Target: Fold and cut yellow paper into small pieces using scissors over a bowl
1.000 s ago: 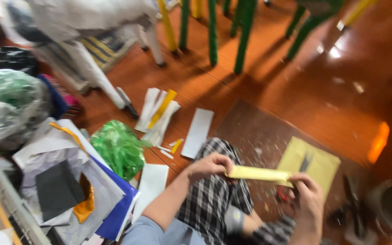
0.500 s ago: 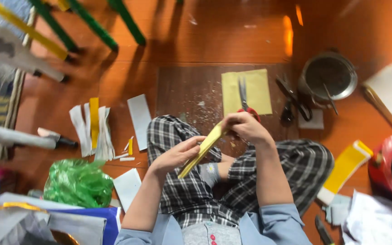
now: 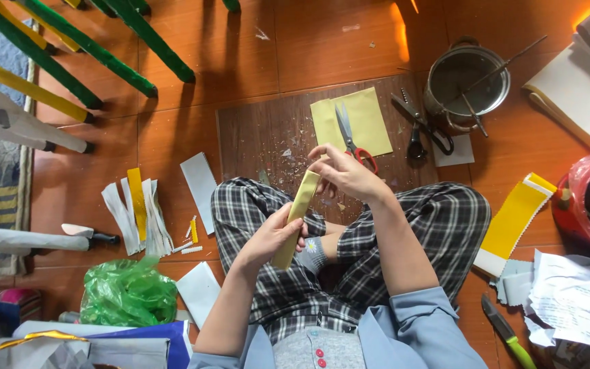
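I sit cross-legged on a wooden floor and hold a long folded yellow paper strip (image 3: pixel 299 207) over my lap. My left hand (image 3: pixel 272 236) grips its lower half. My right hand (image 3: pixel 344 172) pinches its upper end. Just beyond my hands lies a brown board (image 3: pixel 265 133) with a yellow paper sheet (image 3: pixel 365 117) on it. Red-handled scissors (image 3: pixel 352 139) rest on that sheet.
Black scissors (image 3: pixel 419 127) lie beside a metal pot (image 3: pixel 466 80) at the back right. White and yellow paper strips (image 3: pixel 138 217) and a green plastic bag (image 3: pixel 128 292) lie on my left. A yellow-white paper piece (image 3: pixel 513 222), papers and a green-handled knife (image 3: pixel 507 333) lie on my right. Green, yellow and white furniture legs (image 3: pixel 90 55) stand at the back left.
The view has swung from my left side to straight over my lap. The yellow strip went from lying level between my hands to standing steeply, its upper end away from me. Both hands kept hold.
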